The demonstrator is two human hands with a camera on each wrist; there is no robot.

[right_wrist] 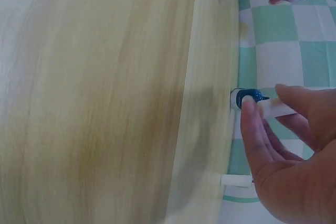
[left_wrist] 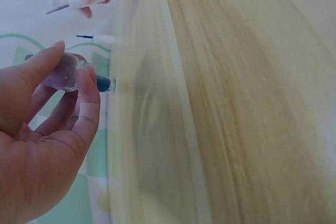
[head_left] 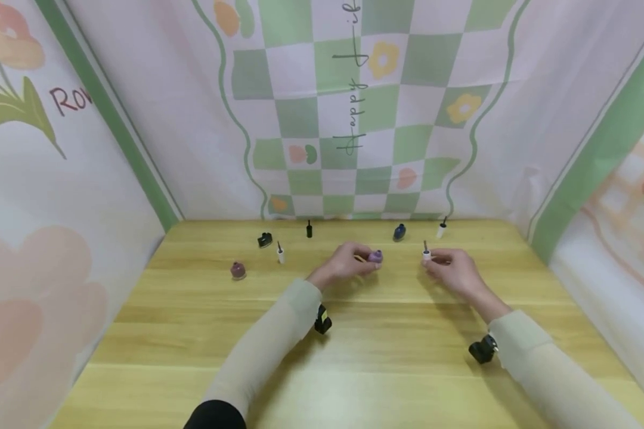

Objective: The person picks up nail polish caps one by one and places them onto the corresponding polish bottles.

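Observation:
Between the thumb and fingers of my left hand point(head_left: 350, 260) is a small purple nail polish bottle point(head_left: 375, 256), uncapped and raised over the table. The left wrist view shows the clear glass of this bottle point(left_wrist: 65, 73) at the fingertips. My right hand point(head_left: 455, 270) pinches a white nail polish cap point(head_left: 426, 255), its brush pointing up. Seen from the right wrist, the white cap point(right_wrist: 275, 108) sits between thumb and fingers, overlapping a dark blue bottle point(right_wrist: 243, 98) behind it. The two hands are apart, with bottle and cap at similar height.
Along the back of the wooden table point(head_left: 354, 357) stand the blue bottle point(head_left: 399, 233), a white brush cap point(head_left: 442, 229), a black brush cap point(head_left: 309, 230) and a black bottle point(head_left: 265, 240). Further left are another white brush cap point(head_left: 281, 256) and a mauve bottle point(head_left: 238, 271). Printed curtains point(head_left: 209, 149) surround the table.

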